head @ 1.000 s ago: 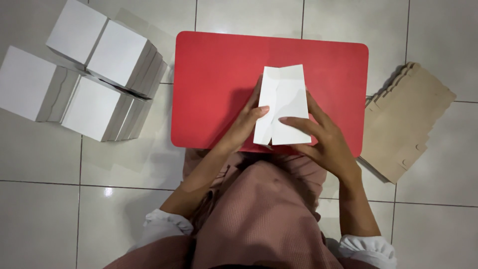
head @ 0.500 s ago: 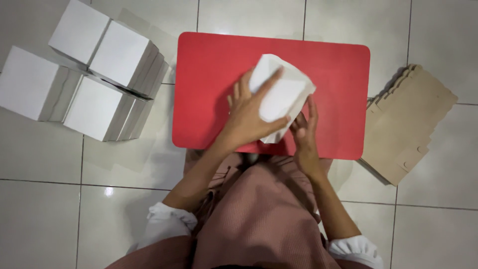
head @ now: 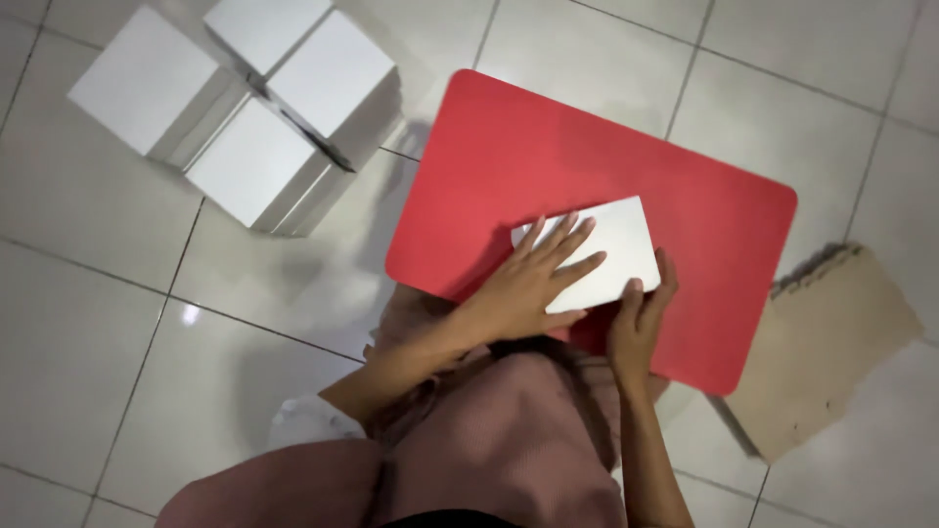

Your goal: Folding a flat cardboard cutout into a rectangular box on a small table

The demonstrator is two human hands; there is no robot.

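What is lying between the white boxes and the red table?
Only bare floor tiles separate the white boxes from the red table, as the head view shows.
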